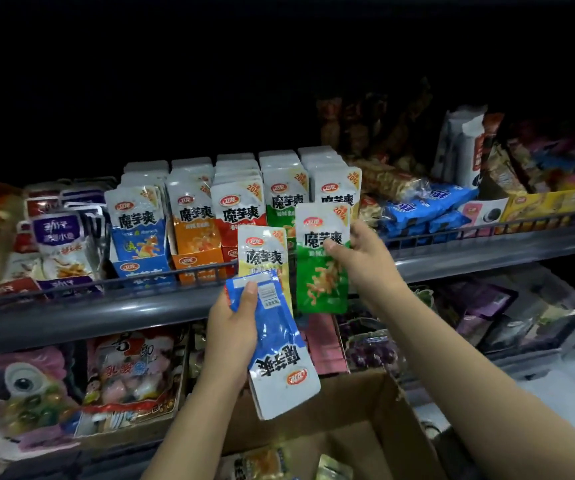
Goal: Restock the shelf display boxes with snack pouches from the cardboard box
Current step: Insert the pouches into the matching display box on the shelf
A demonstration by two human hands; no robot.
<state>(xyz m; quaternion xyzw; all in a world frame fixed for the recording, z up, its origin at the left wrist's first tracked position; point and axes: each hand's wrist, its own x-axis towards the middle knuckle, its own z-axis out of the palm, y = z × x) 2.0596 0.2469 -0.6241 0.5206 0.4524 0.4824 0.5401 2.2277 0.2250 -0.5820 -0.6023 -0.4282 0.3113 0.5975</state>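
**Pouches in hand at the shelf front**

Green pouch (320,261): upright, pinched at its right edge by your right hand (358,258), thumb on the front, just before the green display box (281,216). White top, green lower half, noodle picture.
Blue pouch (275,344): upside down, gripped along its left edge by your left hand (232,327); barcode near the thumb.
Yellow pouch (263,254): upright behind the blue one, in the same grip.
Cardboard box (358,410): open, below both hands, pouches inside.
Shelf rail (82,317): grey, fronting the blue, orange and red boxes.
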